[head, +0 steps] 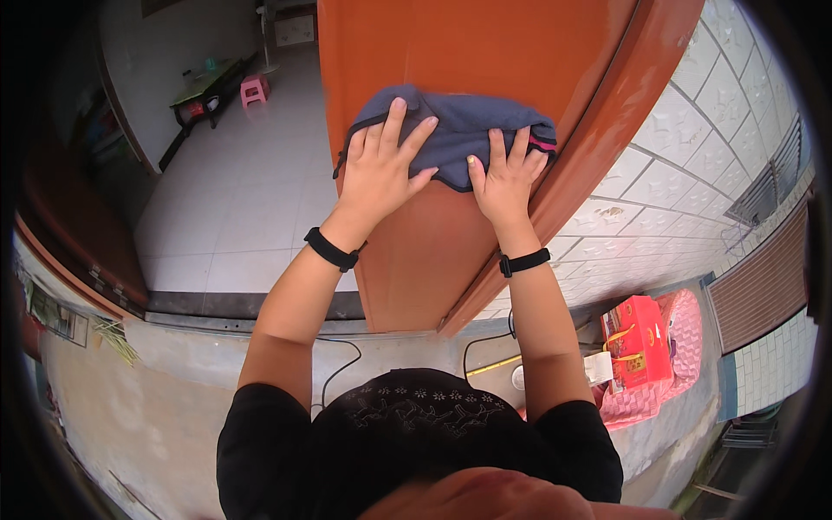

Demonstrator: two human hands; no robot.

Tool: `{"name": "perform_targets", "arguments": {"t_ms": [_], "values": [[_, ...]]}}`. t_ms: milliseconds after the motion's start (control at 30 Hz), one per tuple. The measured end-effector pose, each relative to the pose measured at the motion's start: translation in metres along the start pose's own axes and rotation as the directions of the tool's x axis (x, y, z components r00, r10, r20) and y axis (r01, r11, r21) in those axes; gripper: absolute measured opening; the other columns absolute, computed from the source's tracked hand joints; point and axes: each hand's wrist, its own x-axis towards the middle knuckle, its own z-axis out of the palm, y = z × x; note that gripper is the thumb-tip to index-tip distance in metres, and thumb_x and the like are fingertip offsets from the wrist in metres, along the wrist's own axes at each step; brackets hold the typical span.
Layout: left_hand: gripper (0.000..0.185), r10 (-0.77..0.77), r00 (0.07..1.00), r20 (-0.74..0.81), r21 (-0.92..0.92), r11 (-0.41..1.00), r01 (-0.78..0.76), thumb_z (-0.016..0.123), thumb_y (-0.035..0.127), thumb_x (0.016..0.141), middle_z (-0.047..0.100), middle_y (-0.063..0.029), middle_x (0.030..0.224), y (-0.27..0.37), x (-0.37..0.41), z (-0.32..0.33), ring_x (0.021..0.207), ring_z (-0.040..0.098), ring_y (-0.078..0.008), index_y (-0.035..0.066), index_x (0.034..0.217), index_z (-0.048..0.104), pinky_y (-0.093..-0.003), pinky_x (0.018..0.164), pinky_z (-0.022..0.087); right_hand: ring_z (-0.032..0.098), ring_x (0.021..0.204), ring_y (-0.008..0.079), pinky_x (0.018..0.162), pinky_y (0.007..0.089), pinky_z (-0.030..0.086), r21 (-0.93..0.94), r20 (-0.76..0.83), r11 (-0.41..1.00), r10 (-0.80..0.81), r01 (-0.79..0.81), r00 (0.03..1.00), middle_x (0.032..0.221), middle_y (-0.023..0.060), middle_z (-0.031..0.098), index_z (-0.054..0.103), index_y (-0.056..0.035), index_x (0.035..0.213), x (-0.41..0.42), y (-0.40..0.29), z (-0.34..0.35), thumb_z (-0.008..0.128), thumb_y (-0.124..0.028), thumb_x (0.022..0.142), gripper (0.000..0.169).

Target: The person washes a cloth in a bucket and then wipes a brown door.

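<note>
A grey-blue microfibre cloth with dark edging lies spread against an orange-brown door leaf. My left hand holds the cloth's left part flat to the door, its fingers spread. At the cloth's right part, close to the door frame, my right hand presses with its fingers slightly bent. A pink strip shows at the cloth's right edge, beside the right fingertips. Both palms hide some of the cloth and the door.
Left of the door leaf, a doorway opens onto a tiled floor with a pink stool and a low table. A sill crosses the opening. At right are a tiled wall, a red gift box on pink fabric, and a cable.
</note>
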Motion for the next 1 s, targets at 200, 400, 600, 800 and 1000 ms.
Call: {"name": "perform_targets", "arguments": {"t_ms": [200, 400, 600, 800, 1000], "values": [[0.074, -0.011, 0.998, 0.07, -0.016, 1.0, 0.012, 0.078, 0.044, 0.071, 0.035, -0.0192, 0.149, 0.011, -0.06, 0.02, 0.107, 0.051, -0.0306, 0.026, 0.138, 0.054, -0.0417, 0.096, 0.037, 0.033, 0.12, 0.0499, 0.102, 0.066, 0.024, 0.026, 0.219, 0.997, 0.064, -0.071, 0.974, 0.149, 0.0282, 0.026, 0.05, -0.0074, 0.131, -0.061, -0.015, 0.006, 0.064, -0.04, 0.089, 0.055], [0.071, -0.005, 0.977, 0.212, -0.002, 1.0, 0.006, 0.075, 0.045, 0.074, 0.039, -0.0163, 0.146, 0.018, -0.099, 0.028, 0.111, 0.051, -0.0255, 0.027, 0.139, 0.053, -0.0399, 0.097, 0.037, 0.04, 0.112, 0.0462, 0.099, 0.0649, 0.029, -0.031, 0.22, 0.995, 0.097, -0.092, 0.971, 0.135, 0.0243, 0.039, 0.058, -0.0107, 0.123, -0.105, -0.025, 0.016, 0.065, -0.043, 0.086, 0.049], [0.071, -0.007, 0.964, 0.268, -0.023, 1.0, 0.014, 0.074, 0.045, 0.078, 0.038, -0.0171, 0.146, 0.023, -0.115, 0.032, 0.113, 0.051, -0.0251, 0.026, 0.142, 0.049, -0.0403, 0.099, 0.037, 0.038, 0.119, 0.0486, 0.106, 0.0651, 0.027, -0.007, 0.344, 0.989, 0.143, -0.15, 0.928, 0.14, 0.0264, 0.038, 0.055, -0.0112, 0.131, -0.129, -0.031, 0.008, 0.065, -0.039, 0.087, 0.053], [0.069, 0.001, 0.955, 0.297, -0.28, 0.956, 0.086, 0.072, 0.023, 0.082, 0.026, -0.0204, 0.155, 0.027, -0.103, -0.001, 0.117, 0.051, -0.0295, 0.021, 0.145, 0.045, -0.0451, 0.105, 0.036, 0.035, 0.126, 0.0488, 0.11, 0.0632, 0.025, 0.02, 0.398, 0.991, 0.116, -0.136, 0.91, 0.151, 0.0249, 0.03, 0.049, -0.016, 0.142, -0.116, -0.031, -0.038, 0.067, -0.03, 0.085, 0.061], [0.069, 0.047, 0.998, 0.05, -0.288, 0.957, -0.031, 0.071, 0.018, 0.079, 0.025, -0.0217, 0.155, 0.041, -0.015, -0.024, 0.115, 0.05, -0.033, 0.02, 0.143, 0.047, -0.0476, 0.105, 0.037, 0.034, 0.126, 0.0513, 0.11, 0.0657, 0.02, 0.022, 0.181, 0.988, 0.145, -0.152, 0.973, 0.153, 0.0314, 0.021, 0.05, -0.0115, 0.14, -0.048, 0.004, -0.065, 0.065, -0.029, 0.088, 0.057]]}}
